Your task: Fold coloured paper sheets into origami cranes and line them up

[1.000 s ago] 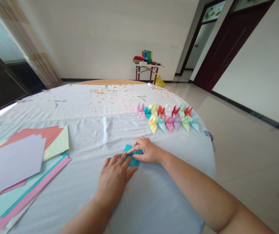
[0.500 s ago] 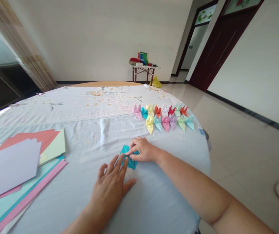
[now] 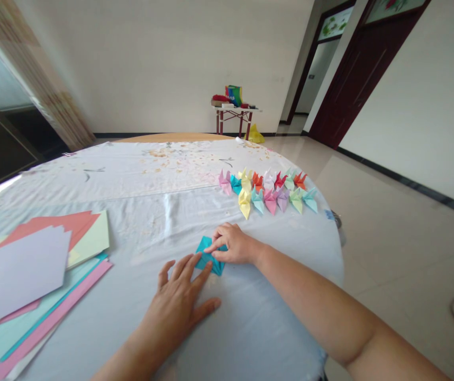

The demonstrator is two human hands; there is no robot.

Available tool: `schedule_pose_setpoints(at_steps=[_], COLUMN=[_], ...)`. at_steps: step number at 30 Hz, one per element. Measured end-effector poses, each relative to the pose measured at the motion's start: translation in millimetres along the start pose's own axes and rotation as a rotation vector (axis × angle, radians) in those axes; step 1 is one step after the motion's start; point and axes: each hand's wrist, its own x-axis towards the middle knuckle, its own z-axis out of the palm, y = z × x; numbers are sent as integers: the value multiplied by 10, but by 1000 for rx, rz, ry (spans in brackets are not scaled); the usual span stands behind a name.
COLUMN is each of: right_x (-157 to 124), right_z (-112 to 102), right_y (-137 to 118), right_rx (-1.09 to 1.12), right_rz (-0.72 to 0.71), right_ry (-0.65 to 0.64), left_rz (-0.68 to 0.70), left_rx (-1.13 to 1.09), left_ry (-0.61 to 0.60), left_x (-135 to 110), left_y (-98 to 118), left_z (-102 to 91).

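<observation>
A small folded sheet of blue paper (image 3: 205,244) lies flat on the cloth in front of me. My left hand (image 3: 181,291) rests beside it, fingers spread, with the index and middle fingertips pressing its near left part. From the right, my right hand (image 3: 230,243) has its fingers bent together over the paper's right side, the index fingertip near its middle. This hand hides part of the sheet. Beyond my hands stand several folded paper cranes (image 3: 270,200) in many colours, arranged in two rows.
Stacked coloured paper (image 3: 20,275) lies on the left of the round table, which has a pale patterned cloth (image 3: 139,196). The table's curved edge runs along the right. Farther back are a small folding table (image 3: 237,110) with items on it and a yellow bag (image 3: 255,134).
My left fingertips have slid slightly toward me over the blue paper, and its surface creases look different. My right hand has stayed nearly in place.
</observation>
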Motion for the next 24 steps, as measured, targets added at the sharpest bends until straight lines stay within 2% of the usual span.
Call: schedule_pose_setpoints(at_steps=[4,14,21,24], right_x=[1,2,-6,-16], right_z=[3,8,-8,-34], right_y=[2,20,29,52], right_rx=[-1,-4,2,12], right_rz=[2,-4,-19,-42], right_ry=[3,-8,-24,-47], left_rz=[-15,77,3,1], left_rx=[-24,-36,-6,40], left_ry=[-52,-112,-12,-21], left_x=[11,-36,13,20], left_y=[-32,-40,-3,27], left_z=[-30,-57,-47,-10])
